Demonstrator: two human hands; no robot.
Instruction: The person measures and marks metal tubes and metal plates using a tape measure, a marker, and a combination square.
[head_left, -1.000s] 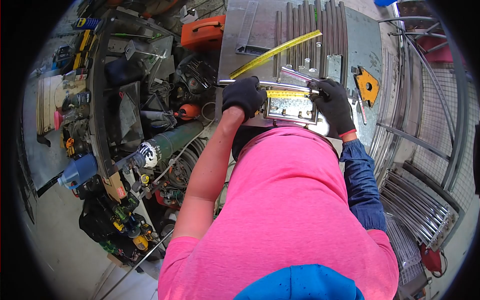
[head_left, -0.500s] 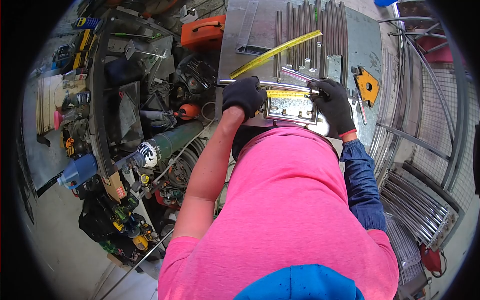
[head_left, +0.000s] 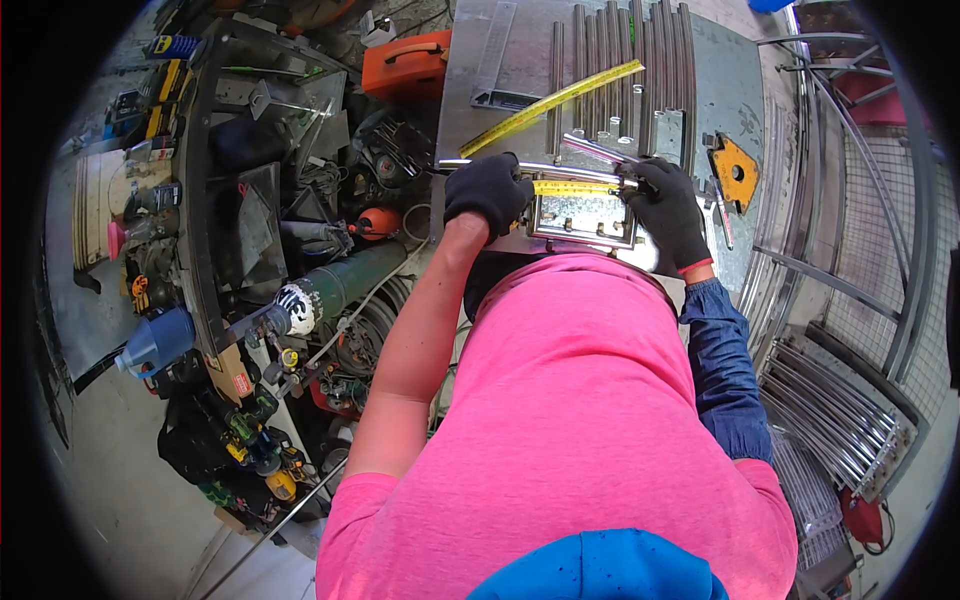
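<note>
My left hand point(head_left: 487, 194), in a black glove, is closed on the left part of a shiny metal tube point(head_left: 560, 172) and the end of a yellow measuring tape point(head_left: 575, 188). In its black glove, my right hand point(head_left: 668, 205) grips the right end of the same tube, where the tape also ends from view. Below the tape, a small metal frame point(head_left: 585, 222) lies at the near edge of the table. A longer piece of yellow tape point(head_left: 550, 105) slants across the table beyond my hands.
Several metal tubes point(head_left: 613, 75) lie side by side on the metal table point(head_left: 725, 85). An orange magnetic square point(head_left: 735, 173) sits at the right. An orange case point(head_left: 405, 66) stands left of the table, above a green cylinder point(head_left: 345, 272). More bars point(head_left: 835, 415) lie at lower right.
</note>
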